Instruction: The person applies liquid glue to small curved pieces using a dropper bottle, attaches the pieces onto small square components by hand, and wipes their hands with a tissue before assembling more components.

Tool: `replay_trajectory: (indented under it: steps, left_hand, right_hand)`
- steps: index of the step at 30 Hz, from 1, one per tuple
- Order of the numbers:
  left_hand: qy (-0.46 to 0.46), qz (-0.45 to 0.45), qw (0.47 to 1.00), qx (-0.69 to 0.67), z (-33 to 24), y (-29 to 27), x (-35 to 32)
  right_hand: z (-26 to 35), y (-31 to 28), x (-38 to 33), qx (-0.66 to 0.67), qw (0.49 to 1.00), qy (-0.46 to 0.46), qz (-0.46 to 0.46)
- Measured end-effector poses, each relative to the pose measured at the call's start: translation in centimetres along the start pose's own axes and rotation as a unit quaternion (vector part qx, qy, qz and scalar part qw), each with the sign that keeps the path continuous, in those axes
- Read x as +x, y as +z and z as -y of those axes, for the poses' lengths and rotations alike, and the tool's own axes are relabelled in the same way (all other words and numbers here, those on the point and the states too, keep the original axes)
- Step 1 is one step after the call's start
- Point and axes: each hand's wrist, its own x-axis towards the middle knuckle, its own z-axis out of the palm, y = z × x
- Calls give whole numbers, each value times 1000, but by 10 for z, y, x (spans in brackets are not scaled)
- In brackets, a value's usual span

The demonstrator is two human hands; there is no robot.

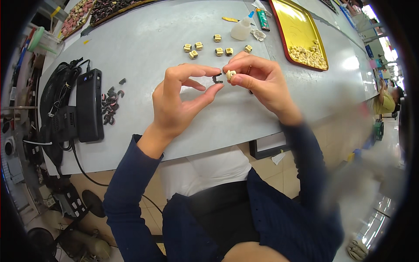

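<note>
My left hand (pixel 173 96) pinches a small black curved piece (pixel 217 79) between thumb and index fingertip. Close beside it, my right hand (pixel 267 81) grips a small cream-coloured piece (pixel 230 75) with thumb and fingers. Both hands are raised over the grey table, and the two pieces are nearly touching; whether they meet is too small to tell. Just beyond my hands stand several cream blocks with dark parts (pixel 193 54). At the left lies a loose pile of black curved pieces (pixel 110 107), some with pink on them.
A yellow tray with a red rim (pixel 297 26) holds many cream pieces (pixel 307 56) at the far right. A squeeze bottle with a blue tip (pixel 241 30) stands near a green object (pixel 262 19) and crumpled white paper (pixel 259 35). A black box-shaped device (pixel 89 105) and cables occupy the left.
</note>
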Motion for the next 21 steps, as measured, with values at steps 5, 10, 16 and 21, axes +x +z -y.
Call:
replay_trajectory:
  steps: [5, 10, 16, 21]
  left_hand:
    - [16, 36, 999, -9, -5, -2, 5]
    - [31, 17, 999, -14, -1, 2, 3]
    - [43, 9, 999, -22, -3, 4, 5]
    - [51, -3, 998, 29, -7, 10, 13]
  right_hand:
    - [3, 0, -2, 80, 995, 43, -32]
    - [-1, -2, 1, 65, 996, 67, 10]
    - [-6, -5, 1, 158, 981, 93, 58]
    - [4, -15, 1, 139, 989, 59, 3]
